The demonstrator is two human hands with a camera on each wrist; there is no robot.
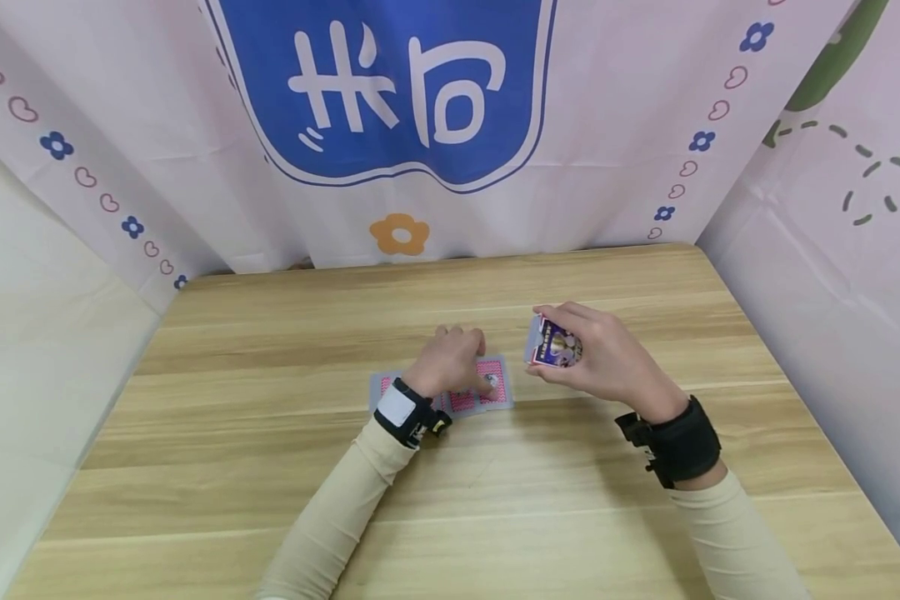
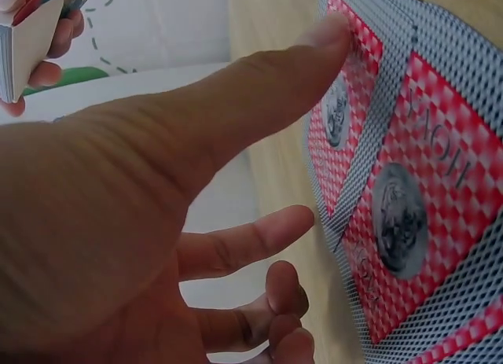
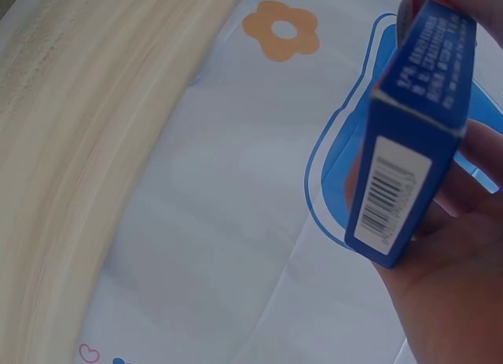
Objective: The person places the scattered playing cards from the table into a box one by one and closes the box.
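Several playing cards (image 1: pixel 495 383) lie face down in an overlapping row on the wooden table, backs red-checked with grey borders. Above them is my left hand (image 1: pixel 450 360), covering the middle of the row. In the left wrist view its thumb (image 2: pixel 259 97) stretches over a card back (image 2: pixel 440 183), while the other fingers bend loosely and hold nothing. Whether the thumb touches the card I cannot tell. To the right, my right hand (image 1: pixel 607 354) grips a blue card box (image 1: pixel 558 343) clear of the table. Pale cards show at the box's left end; its barcode end faces the right wrist camera.
The wooden table (image 1: pixel 270 492) reaches back to a white cloth (image 1: pixel 600 208) with a blue emblem and an orange flower. Pale cloth walls (image 1: pixel 37 333) stand along both sides. A black band is strapped on each wrist.
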